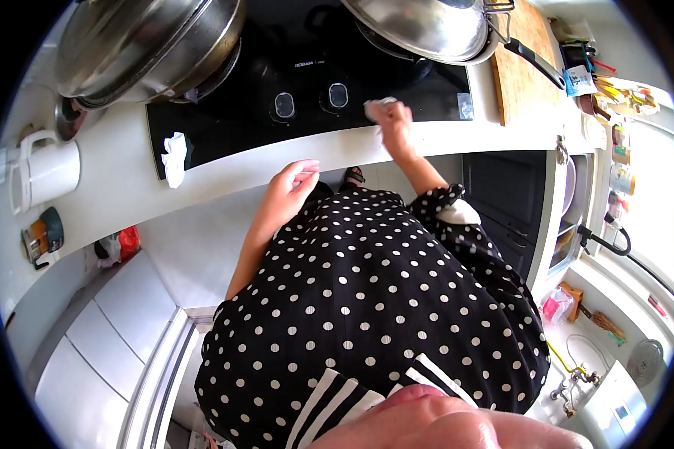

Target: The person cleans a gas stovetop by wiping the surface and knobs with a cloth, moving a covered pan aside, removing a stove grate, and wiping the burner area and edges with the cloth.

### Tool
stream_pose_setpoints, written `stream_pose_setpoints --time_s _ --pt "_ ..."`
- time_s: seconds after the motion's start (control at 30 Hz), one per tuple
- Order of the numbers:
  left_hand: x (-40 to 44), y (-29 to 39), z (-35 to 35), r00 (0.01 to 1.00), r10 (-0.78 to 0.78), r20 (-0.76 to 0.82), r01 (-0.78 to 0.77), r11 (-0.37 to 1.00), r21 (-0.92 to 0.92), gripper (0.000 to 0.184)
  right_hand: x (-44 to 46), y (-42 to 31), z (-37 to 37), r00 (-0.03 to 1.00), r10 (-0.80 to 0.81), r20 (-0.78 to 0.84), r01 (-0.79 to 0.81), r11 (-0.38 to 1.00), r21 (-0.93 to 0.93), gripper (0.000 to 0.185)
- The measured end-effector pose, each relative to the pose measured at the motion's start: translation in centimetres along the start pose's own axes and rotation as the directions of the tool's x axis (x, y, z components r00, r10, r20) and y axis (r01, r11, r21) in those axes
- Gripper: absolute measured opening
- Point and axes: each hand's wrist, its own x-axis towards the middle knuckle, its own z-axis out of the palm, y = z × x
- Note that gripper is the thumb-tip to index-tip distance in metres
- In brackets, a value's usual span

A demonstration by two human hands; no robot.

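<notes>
My right hand [398,133] is closed on a crumpled whitish wipe [380,109], over the front part of the black glass stove [247,138], to the right of its two knobs [335,97]. Nothing shows in my left hand [292,191], which hangs in front of the counter edge with its fingers loosely stretched. A second crumpled white tissue [175,159] lies at the stove's left front corner.
A large lidded pot [146,52] stands on the left burner, a lidded pan [434,26] on the right one. A white pitcher [52,173] and a jar [45,233] are at far left. A wooden board [528,82] lies right of the stove.
</notes>
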Motion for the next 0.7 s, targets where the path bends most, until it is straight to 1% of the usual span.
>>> stream_pose_setpoints --time_s 0.03,0.07,0.1,0.13,0.17,0.23,0.27,0.3,0.33,0.37,0.4,0.43,0.47,0.5,0.53,0.57,0.63,0.7 --pt "0.3 0.5 0.6 1.0 0.005 0.008 -0.005 1.0 -0.004 0.029 -0.1 -0.9 -0.6 0.989 0.048 0.137 -0.054 0.998 0.041 0.038" --pt "0.4 1.3 1.1 0.999 0.016 0.03 -0.016 1.0 0.009 0.03 0.2 1.5 -0.6 0.986 -0.01 0.164 -0.005 0.996 0.087 0.04" --pt "0.5 1.4 1.6 0.998 0.04 0.049 -0.041 0.999 0.012 0.03 1.3 3.1 -1.6 1.0 0.003 0.021 -0.006 0.985 0.173 0.036" --pt "0.5 1.8 2.2 0.999 0.033 0.043 -0.034 0.999 0.014 0.03 2.3 5.2 -2.6 0.989 0.145 -0.021 -0.14 0.979 0.148 0.034" --pt "0.7 2.1 2.7 0.999 0.027 0.037 -0.027 0.999 0.016 0.03 3.2 7.1 -3.1 0.957 0.284 -0.065 -0.274 0.953 0.127 0.032" --pt "0.9 1.7 3.7 0.999 0.027 0.018 -0.028 0.998 0.05 0.031 4.8 8.7 -3.3 0.943 0.299 -0.146 -0.317 0.941 -0.12 0.028" --pt "0.9 1.4 4.1 1.0 0.022 0.012 -0.023 0.997 0.07 0.031 4.6 8.1 -2.1 0.948 0.283 -0.146 -0.306 0.937 -0.171 0.025" --pt "0.9 1.2 4.5 1.0 0.007 0.012 -0.008 0.997 0.073 0.031 3.7 6.8 -0.4 0.978 0.131 -0.164 -0.166 0.96 -0.226 0.025" --pt "0.8 1.0 5.1 1.0 -0.007 0.014 0.006 0.997 0.075 0.031 2.2 4.7 1.2 0.961 0.263 -0.087 -0.252 0.96 0.12 0.03" --pt "0.7 1.0 5.6 1.0 -0.015 0.013 0.014 0.997 0.075 0.03 0.9 3.0 2.5 0.997 0.038 -0.074 -0.04 0.999 -0.034 0.034" --pt "0.8 1.0 6.0 0.999 -0.019 0.027 0.016 0.997 0.075 0.03 0.0 0.5 1.4 0.997 -0.06 0.044 0.059 0.998 0.025 0.032" --pt "0.9 1.1 6.2 0.999 -0.02 0.038 0.017 0.997 0.076 0.029 -0.4 -0.9 0.4 0.995 -0.057 0.086 0.046 0.992 0.12 0.029" --pt "0.8 1.2 6.4 0.999 -0.025 0.044 0.021 0.997 0.076 0.029 -0.2 -0.2 0.1 0.945 0.142 0.294 -0.257 0.88 0.4 0.029" --pt "0.9 1.1 6.5 1.0 -0.017 0.012 0.017 0.998 0.064 0.029 -0.3 0.9 -0.4 0.805 0.244 0.541 -0.56 0.615 0.555 0.028" --pt "1.0 1.0 6.5 1.0 -0.015 -0.013 0.015 0.998 0.054 0.029 0.5 1.1 -2.7 0.661 0.298 0.689 -0.746 0.159 0.646 0.031" --pt "1.1 1.0 6.6 1.0 -0.008 -0.028 0.01 0.999 0.046 0.029 1.5 1.4 -5.5 0.633 0.246 0.734 -0.738 -0.097 0.668 0.029" --pt "1.5 1.0 7.0 0.998 -0.018 -0.057 0.02 0.999 0.041 0.029 1.5 5.4 -7.1 0.646 0.102 0.757 -0.718 -0.256 0.647 0.026" --pt "1.4 1.4 7.4 0.997 -0.04 -0.072 0.045 0.997 0.064 0.029 1.4 8.9 -7.5 0.618 0.117 0.777 -0.755 -0.185 0.629 0.022"
